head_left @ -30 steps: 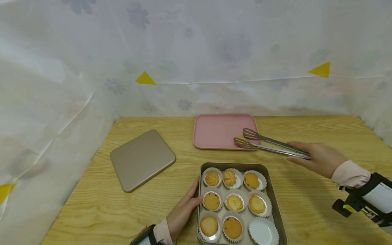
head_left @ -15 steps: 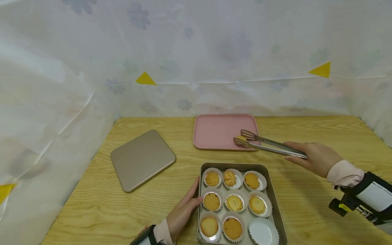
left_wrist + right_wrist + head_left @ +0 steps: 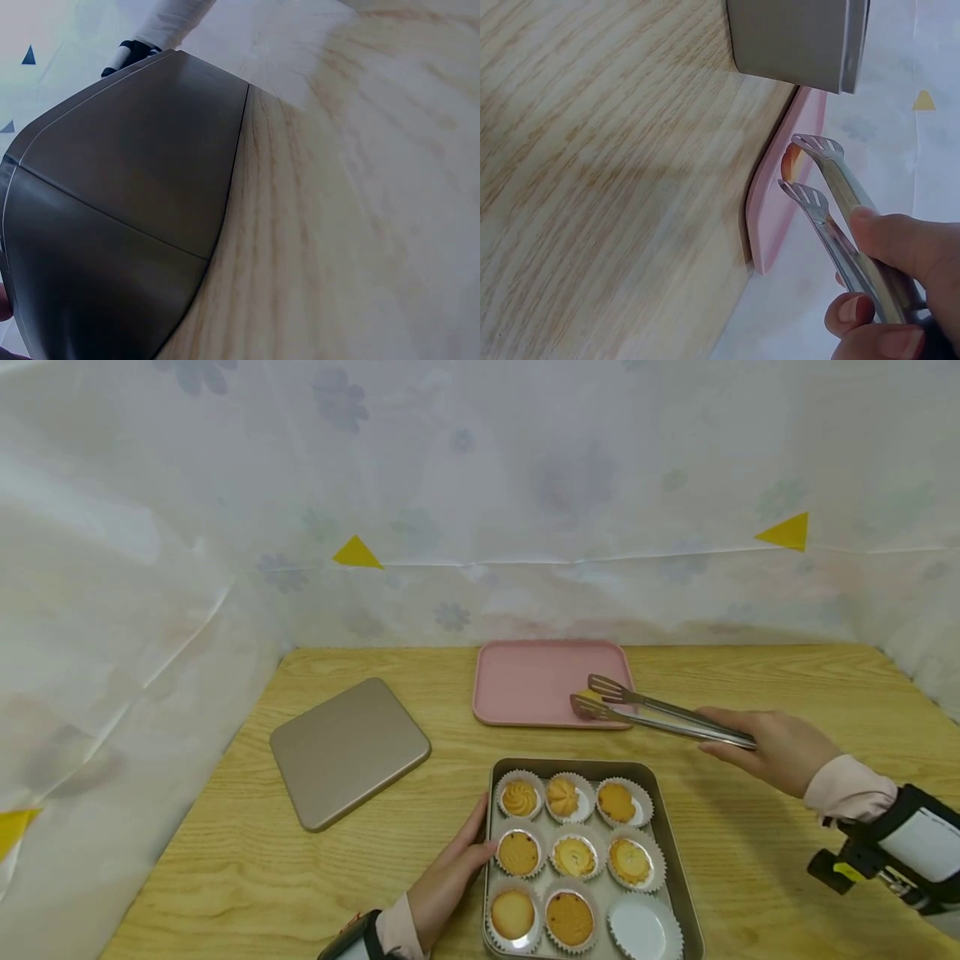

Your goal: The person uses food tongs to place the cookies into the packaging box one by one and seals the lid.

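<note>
In my right hand [image 3: 783, 747] I hold metal tongs [image 3: 675, 725] by their arms. Their slotted ends straddle a small yellow cookie [image 3: 590, 695] at the right front of a pink tray [image 3: 525, 685]; the ends partly cover it. The right wrist view shows the cookie [image 3: 791, 161] between the two tong ends [image 3: 808, 196]. My left hand [image 3: 450, 872] holds the left side of a metal baking tin [image 3: 678, 843], thumb at the rim. Cookies [image 3: 517, 853] sit in white paper cups inside it. The front right cup [image 3: 647, 928] has a bare bottom.
A flat metal lid [image 3: 350, 753] lies askew on the wooden table [image 3: 225, 868], left of the tin. Behind the table hangs a pale flowered sheet [image 3: 465, 485], which also stands along the left side. Yellow triangles [image 3: 786, 531] mark the sheet.
My right hand has shifted slightly left with the tongs. The tong ends stand closer together around the cookie. My left hand and the tin keep their place.
</note>
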`<state>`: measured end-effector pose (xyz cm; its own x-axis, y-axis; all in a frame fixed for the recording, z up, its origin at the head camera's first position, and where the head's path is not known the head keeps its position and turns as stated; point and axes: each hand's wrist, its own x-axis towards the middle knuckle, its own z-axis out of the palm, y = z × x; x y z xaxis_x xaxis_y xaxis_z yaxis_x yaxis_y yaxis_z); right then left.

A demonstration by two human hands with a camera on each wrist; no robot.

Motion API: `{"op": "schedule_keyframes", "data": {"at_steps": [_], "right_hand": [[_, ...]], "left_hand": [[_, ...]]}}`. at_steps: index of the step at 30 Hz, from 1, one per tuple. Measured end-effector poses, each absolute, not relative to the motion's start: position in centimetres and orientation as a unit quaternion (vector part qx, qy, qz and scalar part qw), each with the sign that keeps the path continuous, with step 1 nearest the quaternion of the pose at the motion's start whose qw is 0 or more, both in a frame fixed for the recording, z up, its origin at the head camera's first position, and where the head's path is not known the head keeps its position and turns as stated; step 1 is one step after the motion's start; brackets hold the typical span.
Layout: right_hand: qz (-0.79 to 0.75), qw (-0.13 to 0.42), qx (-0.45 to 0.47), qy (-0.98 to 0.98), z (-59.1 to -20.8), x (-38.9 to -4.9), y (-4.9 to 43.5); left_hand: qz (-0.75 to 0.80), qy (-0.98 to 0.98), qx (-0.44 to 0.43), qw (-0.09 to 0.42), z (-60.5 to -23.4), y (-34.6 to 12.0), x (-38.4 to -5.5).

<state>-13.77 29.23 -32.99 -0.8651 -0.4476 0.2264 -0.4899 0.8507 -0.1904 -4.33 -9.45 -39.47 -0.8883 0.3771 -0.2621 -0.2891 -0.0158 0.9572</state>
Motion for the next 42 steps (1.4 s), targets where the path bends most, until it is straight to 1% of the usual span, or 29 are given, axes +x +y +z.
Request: {"op": "schedule_keyframes", "data": {"at_steps": [4, 15, 23, 30, 34, 40, 42], "right_hand": [[0.132, 0.093, 0.246, -0.956, -32.6, -13.5, 29.6], [0.148, 0.066, 0.225, -0.961, -31.1, -11.2, 30.1], [0.175, 0.048, 0.237, -0.955, -30.2, -8.9, 30.4], [0.169, 0.087, 0.266, -0.945, -30.2, -6.8, 31.0], [0.168, 0.098, 0.282, -0.940, -30.4, -5.8, 31.6], [0.151, 0.136, 0.323, -0.924, -30.2, -4.1, 32.2], [0.154, 0.136, 0.337, -0.919, -30.2, -3.5, 32.6]], "left_hand": [[0.712, 0.661, 0.030, 0.234, -39.4, -9.4, -4.3], [0.710, 0.662, 0.021, 0.238, -39.3, -9.4, -4.3], [0.712, 0.661, 0.022, 0.235, -39.4, -9.4, -4.3], [0.712, 0.662, 0.021, 0.235, -39.4, -9.4, -4.2], [0.711, 0.662, 0.021, 0.236, -39.4, -9.4, -4.2], [0.710, 0.662, 0.020, 0.239, -39.3, -9.4, -4.1], [0.710, 0.662, 0.020, 0.238, -39.3, -9.4, -4.1]]}}
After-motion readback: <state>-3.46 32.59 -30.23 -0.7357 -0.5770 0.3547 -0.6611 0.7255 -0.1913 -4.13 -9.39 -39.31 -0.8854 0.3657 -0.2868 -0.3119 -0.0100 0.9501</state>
